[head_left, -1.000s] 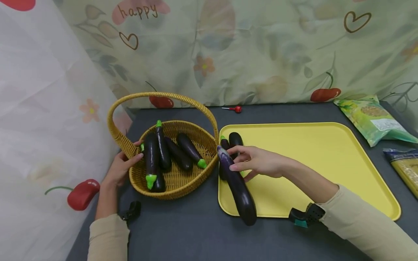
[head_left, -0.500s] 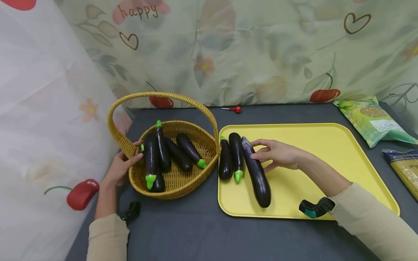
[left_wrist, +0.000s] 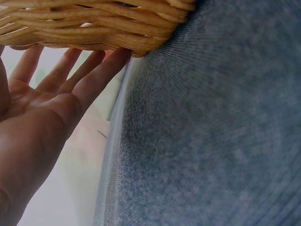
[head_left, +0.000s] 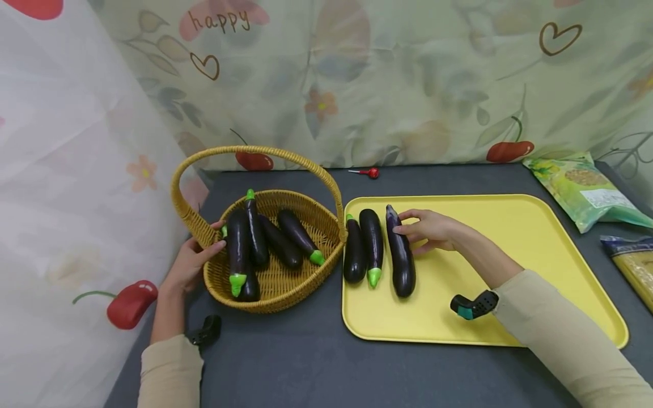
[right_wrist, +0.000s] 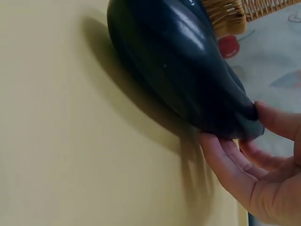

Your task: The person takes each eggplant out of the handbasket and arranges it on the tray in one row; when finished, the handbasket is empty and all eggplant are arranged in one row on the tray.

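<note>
My right hand [head_left: 431, 231] pinches a dark eggplant [head_left: 402, 266] near its mottled purple top end, thumb on one side and fingers on the other. In the right wrist view, the eggplant [right_wrist: 164, 66] hangs close over the yellow tray [head_left: 510, 260] and casts a shadow on it. Left of it, two eggplants with green caps, one [head_left: 355, 255] by the rim and another [head_left: 372, 235], lie side by side. My left hand [head_left: 186, 266] grips the wicker basket [head_left: 278, 305] at the handle's base, thumb over the rim. Its fingers press the outer wall in the left wrist view.
Several eggplants [head_left: 280, 243] lie inside the basket beneath its arched handle [head_left: 255, 149]. A red lollipop [head_left: 372, 173] is behind the tray. A green bag [head_left: 586, 187] and a blue-topped bag [head_left: 630, 260] lie at the right. Printed cloth [head_left: 377, 85] hangs behind the dark table [head_left: 306, 362].
My right hand has carried the eggplant rightward and back from the basket side, bringing it over the tray and turning it nearly parallel to the other two. My left hand has stayed on the basket.
</note>
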Motion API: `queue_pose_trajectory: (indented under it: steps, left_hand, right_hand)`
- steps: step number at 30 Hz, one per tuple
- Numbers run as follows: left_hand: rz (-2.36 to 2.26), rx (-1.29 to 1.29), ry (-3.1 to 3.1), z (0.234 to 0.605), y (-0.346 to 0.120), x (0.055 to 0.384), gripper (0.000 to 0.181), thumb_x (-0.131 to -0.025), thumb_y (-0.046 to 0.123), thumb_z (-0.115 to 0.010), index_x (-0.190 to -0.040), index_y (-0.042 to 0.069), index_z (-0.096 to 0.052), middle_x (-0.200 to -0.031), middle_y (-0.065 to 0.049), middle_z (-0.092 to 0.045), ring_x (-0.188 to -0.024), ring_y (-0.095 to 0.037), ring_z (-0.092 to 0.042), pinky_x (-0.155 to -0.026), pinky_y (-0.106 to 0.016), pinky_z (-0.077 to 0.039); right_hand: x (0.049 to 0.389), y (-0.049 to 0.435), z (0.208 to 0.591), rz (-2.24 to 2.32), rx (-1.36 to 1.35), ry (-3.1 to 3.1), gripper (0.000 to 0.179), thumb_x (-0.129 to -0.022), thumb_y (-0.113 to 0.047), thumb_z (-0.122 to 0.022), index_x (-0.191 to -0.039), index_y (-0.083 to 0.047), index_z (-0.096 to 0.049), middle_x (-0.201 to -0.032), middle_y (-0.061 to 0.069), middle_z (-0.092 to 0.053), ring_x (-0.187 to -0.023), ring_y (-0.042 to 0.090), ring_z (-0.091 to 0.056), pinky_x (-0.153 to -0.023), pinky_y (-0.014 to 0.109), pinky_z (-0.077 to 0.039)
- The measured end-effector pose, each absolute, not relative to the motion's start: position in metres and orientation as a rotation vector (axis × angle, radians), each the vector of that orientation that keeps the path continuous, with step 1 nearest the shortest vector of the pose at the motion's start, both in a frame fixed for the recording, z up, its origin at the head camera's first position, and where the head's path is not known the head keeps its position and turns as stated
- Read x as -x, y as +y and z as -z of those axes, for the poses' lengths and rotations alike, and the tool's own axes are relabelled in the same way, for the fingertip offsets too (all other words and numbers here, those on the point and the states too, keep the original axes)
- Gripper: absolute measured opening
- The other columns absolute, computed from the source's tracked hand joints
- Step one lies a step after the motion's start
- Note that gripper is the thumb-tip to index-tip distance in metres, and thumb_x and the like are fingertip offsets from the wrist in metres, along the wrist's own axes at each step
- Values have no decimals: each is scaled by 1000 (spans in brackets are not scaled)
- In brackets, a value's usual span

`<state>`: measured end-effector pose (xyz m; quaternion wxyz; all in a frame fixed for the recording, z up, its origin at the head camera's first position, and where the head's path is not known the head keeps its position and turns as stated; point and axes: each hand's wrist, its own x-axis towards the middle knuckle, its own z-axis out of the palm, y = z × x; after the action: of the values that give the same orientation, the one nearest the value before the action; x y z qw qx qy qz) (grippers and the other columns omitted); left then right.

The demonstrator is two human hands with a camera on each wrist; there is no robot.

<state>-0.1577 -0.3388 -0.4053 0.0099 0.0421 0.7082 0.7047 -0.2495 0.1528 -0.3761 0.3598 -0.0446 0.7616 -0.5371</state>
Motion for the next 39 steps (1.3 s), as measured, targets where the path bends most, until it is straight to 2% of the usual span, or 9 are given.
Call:
queue_pose_trajectory:
  steps: [11, 23, 29, 39]
  left_hand:
    - [-2197, -130, 2210, 408, -338, 158, 43, -96, 4, -55, -138, 14, -52, -119, 2, -56, -100, -10, -55, -80, -23, -49]
    - [-2219, -120, 2197, 407, -336, 154, 42, -96, 4, -55, -137, 13, -51, -121, 3, -55, -101, -10, -55, -80, -23, -49]
    - [-2196, -103, 2207, 405, -337, 156, 42, -97, 6, -55, -138, 14, -50, -120, 0, -53, -100, -12, -54, -81, -24, -50]
    - [-2217, -116, 2185, 404, -338, 157, 43, -96, 5, -56, -138, 14, -51, -121, 3, -55, -101, -10, -55, -80, -23, -49]
  right_hand:
    - [261, 137, 379, 1252, 78, 2134, 59, -98, -26, -55, -143, 3, -29, -109, 16, -55, -95, 24, -56, -70, 33, -54]
    - [264, 132, 382, 1198, 87, 2223, 58, -97, -30, -56, -140, 5, -37, -109, 19, -58, -94, 24, -59, -67, 33, -55]
    - [261, 135, 380, 1209, 112, 2216, 57, -98, -29, -55, -140, 4, -36, -110, 20, -55, -94, 25, -60, -68, 33, -55]
    - [255, 138, 374, 1192, 142, 2216, 59, -97, -27, -58, -141, 5, -35, -109, 21, -53, -88, 23, -60, -67, 33, -55]
